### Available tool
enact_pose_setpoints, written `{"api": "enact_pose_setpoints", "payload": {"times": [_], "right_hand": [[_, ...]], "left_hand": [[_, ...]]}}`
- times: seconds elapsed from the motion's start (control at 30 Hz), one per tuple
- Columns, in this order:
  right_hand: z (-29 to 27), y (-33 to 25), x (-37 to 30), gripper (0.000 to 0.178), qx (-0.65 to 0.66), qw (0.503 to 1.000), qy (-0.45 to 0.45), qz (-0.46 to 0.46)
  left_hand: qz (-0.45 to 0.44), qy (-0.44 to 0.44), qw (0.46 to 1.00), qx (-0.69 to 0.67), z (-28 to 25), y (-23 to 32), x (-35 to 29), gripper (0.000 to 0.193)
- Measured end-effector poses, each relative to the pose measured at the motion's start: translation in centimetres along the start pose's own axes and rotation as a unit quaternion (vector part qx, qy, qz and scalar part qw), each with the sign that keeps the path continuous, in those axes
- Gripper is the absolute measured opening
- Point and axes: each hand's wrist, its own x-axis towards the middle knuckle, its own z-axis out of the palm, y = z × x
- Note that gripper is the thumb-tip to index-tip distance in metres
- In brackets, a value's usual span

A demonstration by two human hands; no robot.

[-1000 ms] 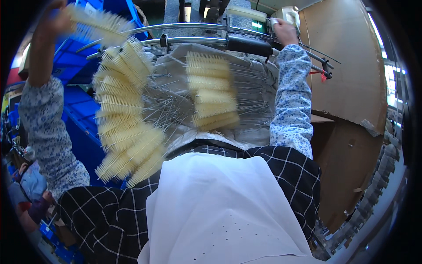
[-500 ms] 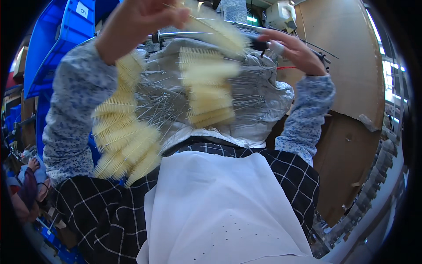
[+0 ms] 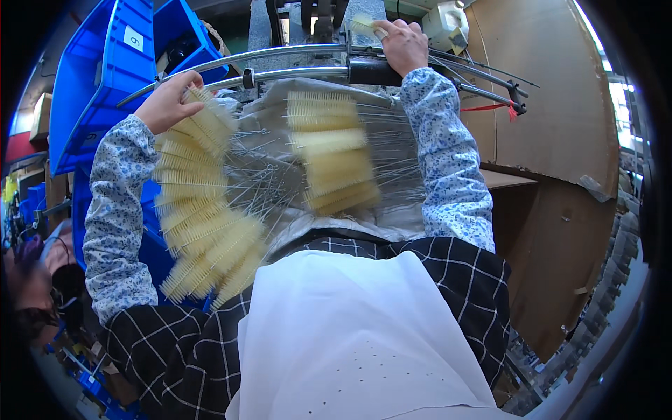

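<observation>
My left hand (image 3: 168, 103) is closed with thumb and fingers on a pale-yellow bottle brush (image 3: 208, 126) at the top of the left pile of brushes (image 3: 192, 192). These brushes overlap, their looped wire handles pointing right. My right hand (image 3: 406, 47) is beyond the metal rails, fingers closed around a brush whose small bristle part (image 3: 362, 26) sticks out to the left. Between my arms, a second stack of brushes (image 3: 336, 157) lies on a grey-white plastic sheet (image 3: 273, 94), wires toward the right; it is partly blurred.
Two chrome rails (image 3: 294, 73) with a black sleeve (image 3: 374, 71) cross in front of me. Blue bins (image 3: 105, 77) stand at left. A cardboard sheet (image 3: 553, 91) rises at right, near a white plastic container (image 3: 446, 26). Another person's blurred arm (image 3: 31, 280) shows far left.
My left hand has moved down and left to the pile, from holding a brush above the rails. The right hand has moved away and left and now holds a brush beyond the rails.
</observation>
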Motion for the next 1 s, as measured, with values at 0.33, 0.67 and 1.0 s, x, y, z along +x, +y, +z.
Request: {"api": "enact_pose_setpoints", "payload": {"times": [0.33,0.67,1.0], "right_hand": [[0.5,-0.2,0.9,0.029,0.029,0.999,-0.016,-0.025],[2.5,2.9,1.6,0.039,-0.052,0.995,0.075,-0.045],[2.3,5.1,-0.8,0.037,0.101,0.988,0.028,0.113]], "left_hand": [[0.032,-0.011,0.995,-0.091,-1.3,0.4,-1.2,0.020],[0.111,0.112,0.972,-0.172,-4.6,2.4,-3.6,0.028],[0.132,0.187,0.959,-0.168,-6.4,2.0,-5.3,0.033]]}}
